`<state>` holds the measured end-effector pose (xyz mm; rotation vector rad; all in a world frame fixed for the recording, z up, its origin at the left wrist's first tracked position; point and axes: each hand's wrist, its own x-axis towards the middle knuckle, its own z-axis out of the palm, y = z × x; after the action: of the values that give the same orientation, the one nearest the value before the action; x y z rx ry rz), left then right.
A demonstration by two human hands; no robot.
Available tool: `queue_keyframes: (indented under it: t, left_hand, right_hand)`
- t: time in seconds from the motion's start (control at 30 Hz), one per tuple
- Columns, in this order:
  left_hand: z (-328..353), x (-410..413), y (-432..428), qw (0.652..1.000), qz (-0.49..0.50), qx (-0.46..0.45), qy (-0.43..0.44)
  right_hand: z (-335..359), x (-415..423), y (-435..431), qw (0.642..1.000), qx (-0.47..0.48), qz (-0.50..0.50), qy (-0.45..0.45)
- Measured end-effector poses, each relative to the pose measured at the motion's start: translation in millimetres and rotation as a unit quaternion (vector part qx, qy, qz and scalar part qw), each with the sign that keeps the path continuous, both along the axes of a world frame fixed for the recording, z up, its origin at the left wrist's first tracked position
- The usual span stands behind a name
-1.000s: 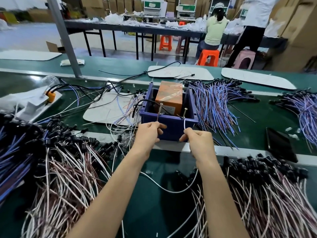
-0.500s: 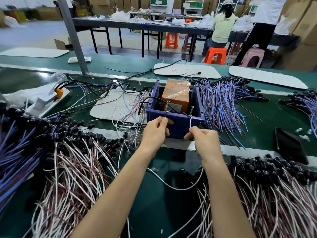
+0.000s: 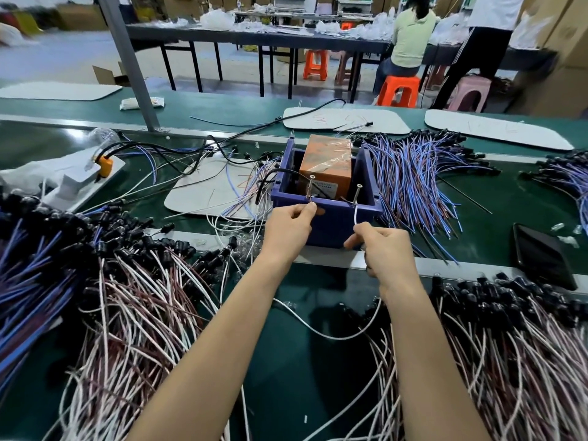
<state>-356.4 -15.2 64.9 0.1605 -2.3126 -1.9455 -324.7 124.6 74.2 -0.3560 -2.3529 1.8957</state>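
White wire [image 3: 355,216], right hand [image 3: 385,253] pinching; left hand [image 3: 288,230] (higher now) at bin [image 3: 331,229]

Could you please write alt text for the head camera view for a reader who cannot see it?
A left hand and a right hand pinch a white wire at the front rim of a blue box, beside two upright metal pins. An orange package sits in the box, and heaps of white, red and blue wires lie on the green bench.
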Motion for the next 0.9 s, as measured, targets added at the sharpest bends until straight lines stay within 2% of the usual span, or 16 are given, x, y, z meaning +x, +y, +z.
queue_keyframes:
  t: [0.23,0.33,0.5,0.7,0.9]
  left_hand:
    - [7,-1,-2,0.995,-0.011,0.081,-0.062]
    - [9,-2,-4,0.984,-0.034,0.146,-0.100]
    - [18,-9,-6,0.967,-0.053,0.191,-0.161]
    - [23,-12,-12,0.959,-0.066,0.205,-0.187]
    - [24,-14,-16,0.965,-0.064,0.176,-0.183]
  right_hand:
    - [-2,-1,-1,1.000,0.000,0.006,-0.001]
    - [-2,-1,-1,1.000,-0.001,0.003,-0.002]
    - [-2,-1,-1,1.000,0.004,0.005,0.000]
    - [-1,-1,0,1.000,-0.002,0.007,-0.003]
    - [0,-1,0,1.000,-0.011,0.007,-0.006]
